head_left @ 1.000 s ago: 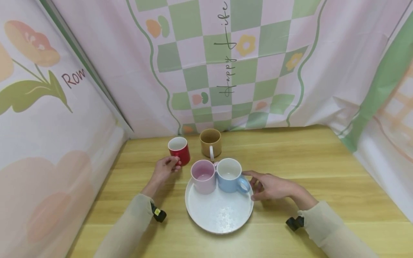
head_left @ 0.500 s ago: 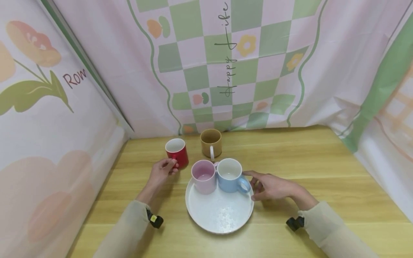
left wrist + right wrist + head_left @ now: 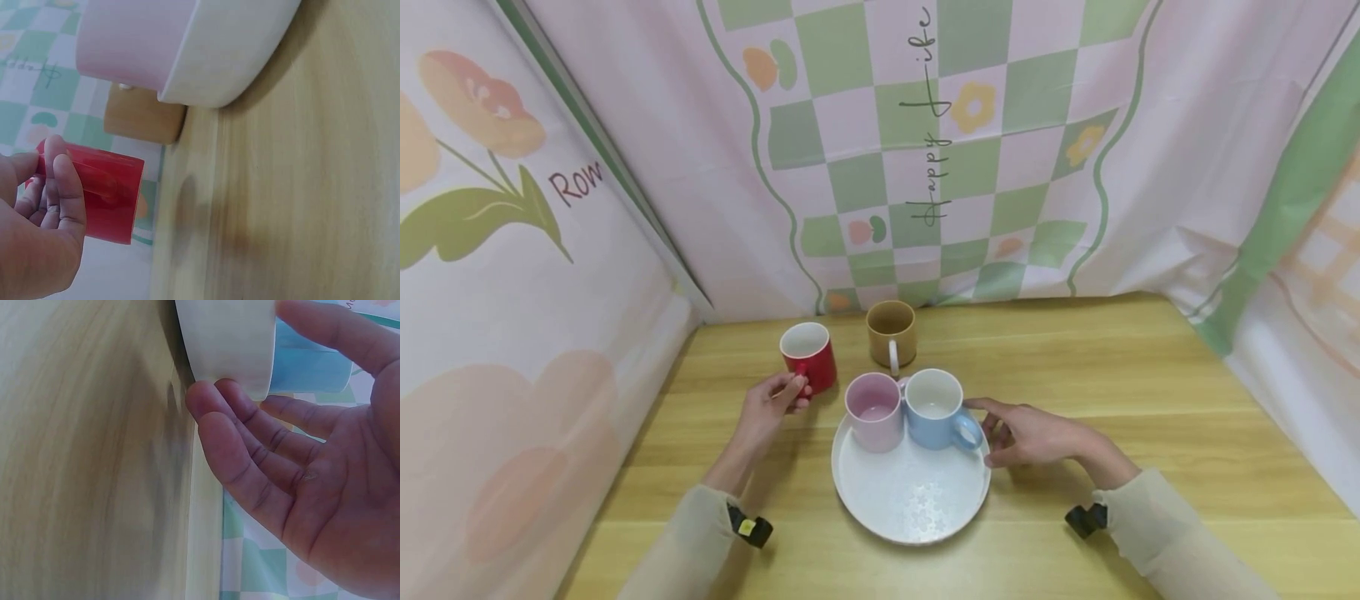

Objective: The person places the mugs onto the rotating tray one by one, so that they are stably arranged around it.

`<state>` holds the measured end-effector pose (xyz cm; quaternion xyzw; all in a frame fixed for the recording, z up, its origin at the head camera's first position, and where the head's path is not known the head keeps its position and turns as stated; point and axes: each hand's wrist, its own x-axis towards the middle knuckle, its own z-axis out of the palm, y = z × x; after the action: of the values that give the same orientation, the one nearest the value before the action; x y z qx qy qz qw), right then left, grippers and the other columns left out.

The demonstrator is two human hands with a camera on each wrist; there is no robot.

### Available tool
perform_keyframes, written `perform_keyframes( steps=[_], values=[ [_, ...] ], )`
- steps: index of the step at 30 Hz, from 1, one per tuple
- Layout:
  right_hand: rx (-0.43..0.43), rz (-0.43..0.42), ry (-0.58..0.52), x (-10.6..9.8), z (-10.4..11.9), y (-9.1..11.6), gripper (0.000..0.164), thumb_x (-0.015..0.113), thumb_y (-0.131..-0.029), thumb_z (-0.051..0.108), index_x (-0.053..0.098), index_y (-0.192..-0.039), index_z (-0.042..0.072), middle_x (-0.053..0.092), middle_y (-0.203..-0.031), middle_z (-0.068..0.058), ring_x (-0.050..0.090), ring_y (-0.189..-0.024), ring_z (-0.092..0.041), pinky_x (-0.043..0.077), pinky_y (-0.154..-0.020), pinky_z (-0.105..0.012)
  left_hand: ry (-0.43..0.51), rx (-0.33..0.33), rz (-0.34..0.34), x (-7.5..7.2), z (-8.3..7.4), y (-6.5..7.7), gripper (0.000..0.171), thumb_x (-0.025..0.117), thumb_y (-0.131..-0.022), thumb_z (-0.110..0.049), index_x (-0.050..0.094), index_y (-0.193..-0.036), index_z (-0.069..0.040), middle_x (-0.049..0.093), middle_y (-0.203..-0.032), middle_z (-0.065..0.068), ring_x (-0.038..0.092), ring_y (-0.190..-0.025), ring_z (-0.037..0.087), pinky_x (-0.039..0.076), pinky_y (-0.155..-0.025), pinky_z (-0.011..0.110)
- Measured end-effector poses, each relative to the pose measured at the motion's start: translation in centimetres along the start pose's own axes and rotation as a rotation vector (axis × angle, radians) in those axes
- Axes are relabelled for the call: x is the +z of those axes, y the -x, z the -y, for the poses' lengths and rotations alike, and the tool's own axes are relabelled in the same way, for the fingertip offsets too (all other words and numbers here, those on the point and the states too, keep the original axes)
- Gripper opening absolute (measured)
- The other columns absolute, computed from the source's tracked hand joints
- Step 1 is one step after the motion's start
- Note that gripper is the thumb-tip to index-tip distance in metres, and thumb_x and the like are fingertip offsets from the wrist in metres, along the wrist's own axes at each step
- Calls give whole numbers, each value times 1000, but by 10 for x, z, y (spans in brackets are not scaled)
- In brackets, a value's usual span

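Note:
My left hand (image 3: 769, 408) pinches the handle of a red mug (image 3: 820, 363), white inside, left of the round white tray (image 3: 895, 508). In the left wrist view the mug's base is raised off the wooden table, with a shadow beneath. My right hand (image 3: 1033, 433) rests its thumb and fingertips against the tray's right rim, fingers relaxed. A pink mug (image 3: 874, 425) and a light blue mug (image 3: 928, 425) stand upright side by side on the tray's far half. The blue handle points right, close to the right fingers (image 3: 234, 450).
A tan mug (image 3: 887, 342) with a white handle stands behind the tray, right of the red mug. Printed cloth (image 3: 1030, 158) hangs along the table's back edge and both sides. The wooden table (image 3: 1112, 367) runs beyond the tray on the right.
My left hand has drawn the red mug left and a little nearer to me, away from the tan mug. The right hand, the tray and its mugs stay in place.

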<state>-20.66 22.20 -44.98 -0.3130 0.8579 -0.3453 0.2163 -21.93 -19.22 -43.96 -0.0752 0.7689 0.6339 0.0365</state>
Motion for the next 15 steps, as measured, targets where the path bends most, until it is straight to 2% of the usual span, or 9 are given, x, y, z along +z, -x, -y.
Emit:
perform_keyframes(
  steps=[9,15],
  values=[
    [-6,-6,11,0,1,0,89,80,-83,27,30,-154,5,63,-112,-14,65,-91,-15,57,-75,-23,1,20,11,-2,-8,15,34,62,-99,-29,66,-118,-1,69,-105,8,68,-87,13,60,-81,23],
    [0,-1,11,0,2,0,89,79,-83,28,30,-154,6,63,-113,-14,65,-92,-16,56,-75,-24,11,53,12,-5,-10,22,32,61,-100,-26,65,-116,1,69,-102,7,68,-84,12,60,-80,24]
  ],
)
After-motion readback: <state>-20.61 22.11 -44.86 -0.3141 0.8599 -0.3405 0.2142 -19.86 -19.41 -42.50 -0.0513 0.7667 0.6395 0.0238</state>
